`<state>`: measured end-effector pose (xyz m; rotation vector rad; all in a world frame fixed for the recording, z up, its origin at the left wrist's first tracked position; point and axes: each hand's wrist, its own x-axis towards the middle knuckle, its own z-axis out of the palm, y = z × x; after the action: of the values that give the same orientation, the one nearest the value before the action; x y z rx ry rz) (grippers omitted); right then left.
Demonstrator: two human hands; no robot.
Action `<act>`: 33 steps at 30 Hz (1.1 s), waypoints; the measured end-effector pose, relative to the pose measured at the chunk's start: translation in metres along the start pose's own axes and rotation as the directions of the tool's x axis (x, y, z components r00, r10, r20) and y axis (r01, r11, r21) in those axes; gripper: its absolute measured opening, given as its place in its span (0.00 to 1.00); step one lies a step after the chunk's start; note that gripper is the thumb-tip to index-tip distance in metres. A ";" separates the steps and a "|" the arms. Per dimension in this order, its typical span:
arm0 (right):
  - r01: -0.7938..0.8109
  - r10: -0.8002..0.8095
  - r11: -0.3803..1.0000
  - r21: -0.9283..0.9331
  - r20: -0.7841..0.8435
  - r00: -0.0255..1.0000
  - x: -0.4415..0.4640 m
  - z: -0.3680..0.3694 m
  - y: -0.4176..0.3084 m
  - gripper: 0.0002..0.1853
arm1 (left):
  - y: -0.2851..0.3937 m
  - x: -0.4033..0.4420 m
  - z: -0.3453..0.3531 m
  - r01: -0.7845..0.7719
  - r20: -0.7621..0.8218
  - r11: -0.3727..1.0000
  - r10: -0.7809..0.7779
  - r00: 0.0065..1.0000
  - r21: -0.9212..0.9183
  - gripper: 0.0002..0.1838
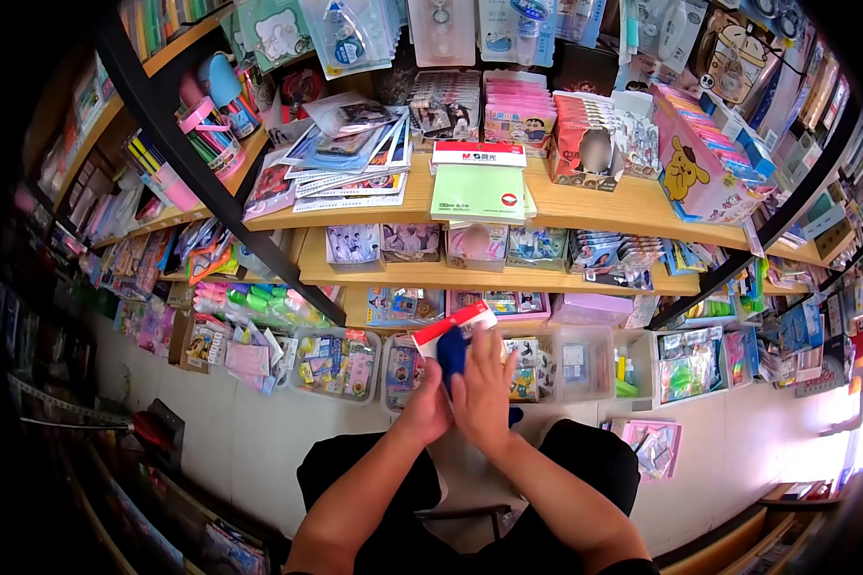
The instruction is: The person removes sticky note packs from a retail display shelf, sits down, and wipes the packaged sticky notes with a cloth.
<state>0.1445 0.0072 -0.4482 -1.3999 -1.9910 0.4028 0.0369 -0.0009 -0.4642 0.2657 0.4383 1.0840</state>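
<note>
Above my knees, both hands are close together over a packet (pixel 430 335) with a red and white header, much like the sticky-note pack on the shelf. My left hand (pixel 426 410) grips the packet's lower left side; its fingers are partly hidden. A dark blue cloth (pixel 452 353) lies bunched over the packet, between the hands. My right hand (pixel 484 388) presses on the cloth from the right, its fingers long and slightly blurred. Most of the packet's body is covered by the hands and cloth.
A green sticky-note pack (pixel 478 192) lies on the wooden shelf (pixel 408 206) ahead, beside stacked card packs (pixel 350 153). Clear plastic bins (pixel 585 369) stand along the floor below. Behind my right knee, a pink tray (pixel 676 446) holds small packets. Dark shelf posts (pixel 187 153) flank the middle.
</note>
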 end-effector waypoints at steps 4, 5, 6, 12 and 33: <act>-0.166 0.163 0.986 -0.004 -0.159 0.974 0.011 0.006 0.015 0.16 | 0.003 -0.003 0.006 -0.043 -0.050 0.986 0.051 0.997 0.160 0.26; -0.146 0.146 0.989 0.010 -0.171 0.974 0.011 0.006 0.016 0.16 | 0.003 -0.003 0.004 -0.037 -0.059 0.987 0.047 0.997 0.154 0.26; -0.127 0.129 0.992 0.023 -0.184 0.974 0.011 0.006 0.017 0.16 | 0.002 -0.003 -0.001 -0.031 -0.067 0.988 0.041 0.997 0.148 0.26; -0.444 0.461 0.880 0.172 -0.076 0.884 0.023 -0.007 0.034 0.16 | 0.005 -0.008 -0.009 -0.054 -0.035 0.993 0.058 0.998 0.103 0.28; -0.057 0.103 0.947 0.316 -0.131 0.986 0.015 -0.033 0.019 0.09 | -0.013 0.000 -0.010 0.079 -0.091 0.627 -0.013 0.996 0.775 0.18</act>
<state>0.1772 0.0241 -0.4300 -1.2723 -1.6724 0.6061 0.0425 -0.0066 -0.4783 0.9907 0.9834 0.7906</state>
